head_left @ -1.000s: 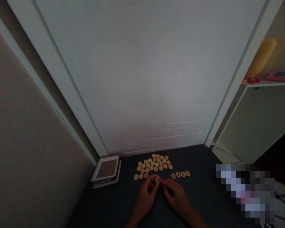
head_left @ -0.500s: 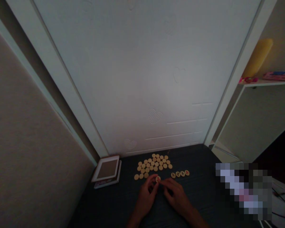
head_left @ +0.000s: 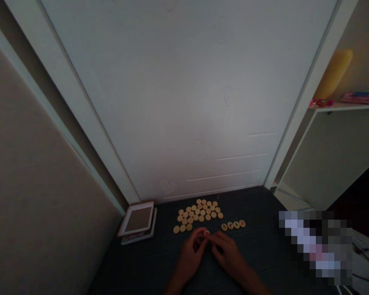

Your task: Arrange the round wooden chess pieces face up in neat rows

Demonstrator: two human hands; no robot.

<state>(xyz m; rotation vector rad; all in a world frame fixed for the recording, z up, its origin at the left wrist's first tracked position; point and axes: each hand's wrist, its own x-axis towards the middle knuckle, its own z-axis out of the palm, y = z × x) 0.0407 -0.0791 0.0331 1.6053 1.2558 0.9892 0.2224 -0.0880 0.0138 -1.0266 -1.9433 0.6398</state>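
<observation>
A round wooden xiangqi piece [head_left: 206,233] with a red mark is held just above the dark table. My left hand [head_left: 190,250] pinches it from the left, thumb and fingers closed around its edge. Fingertips of my right hand [head_left: 226,250] are closed on the piece's right side and partly cover its face. Right of the hands, a short row of xiangqi pieces [head_left: 230,225] lies with characters showing, black ones and a red one at the right end. Beyond the hands, several plain-faced pieces [head_left: 197,212] lie in a loose group.
At the table's left edge a framed white board [head_left: 150,217] rests on another flat item. A white panel [head_left: 172,102] with embossed hearts rises behind the dark table [head_left: 258,213]. Pixelated clutter [head_left: 316,246] sits at the right, below a shelf [head_left: 350,106].
The held piece has shifted slightly right and tilted, so its red mark shows less. My left fingers have curled lower around it. The pieces on the table stay put.
</observation>
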